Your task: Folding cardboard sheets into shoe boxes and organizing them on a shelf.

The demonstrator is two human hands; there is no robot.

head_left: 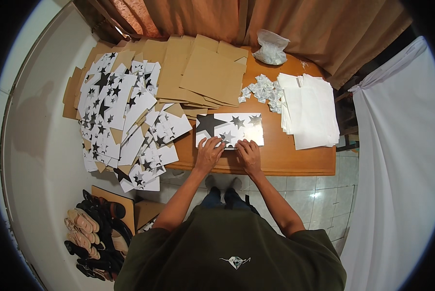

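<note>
A flat white cardboard box (237,127) with black and grey stars lies at the front of the wooden table, its lid face up and glossy on the right. My left hand (209,154) grips its near edge left of the middle, fingers bent over the top. Just to the right, my right hand (249,155) holds the same edge in a similar way. Both thumbs point toward each other along the front side. What the thumbs press against is partly hidden by the hands.
Star-printed cardboard pieces (103,109) heap up on the left, beside stacked brown cardboard sheets (212,72). Small sachets (263,89) lie right of centre, near white paper sheets (314,111). A clear plastic bag (271,47) stands at the back. Shoes (96,233) sit on the floor lower left.
</note>
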